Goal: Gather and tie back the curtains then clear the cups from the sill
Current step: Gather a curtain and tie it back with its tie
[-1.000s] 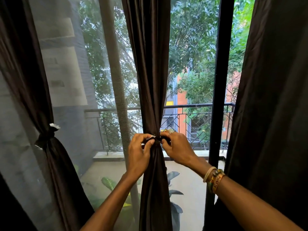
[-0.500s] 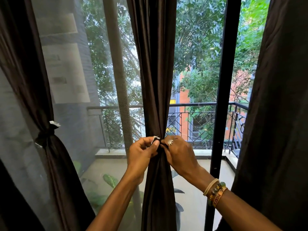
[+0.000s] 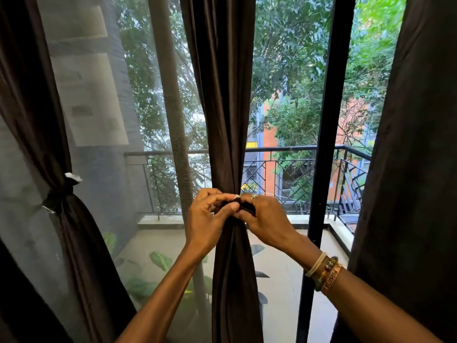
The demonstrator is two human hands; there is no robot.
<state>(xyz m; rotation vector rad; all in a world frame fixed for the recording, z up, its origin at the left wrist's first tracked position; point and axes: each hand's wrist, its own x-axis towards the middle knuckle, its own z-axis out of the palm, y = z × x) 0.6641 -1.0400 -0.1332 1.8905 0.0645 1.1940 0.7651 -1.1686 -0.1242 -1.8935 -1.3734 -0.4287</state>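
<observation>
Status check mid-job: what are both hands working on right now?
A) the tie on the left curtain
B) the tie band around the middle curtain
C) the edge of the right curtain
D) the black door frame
B: the left hand and the right hand both pinch the dark tie band at the gathered waist of the middle curtain, well away from the other curtains.

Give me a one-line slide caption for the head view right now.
Left hand and right hand pinch a black fabric tie around the gathered dark-brown middle curtain; the left-side curtain is already tied.
</observation>
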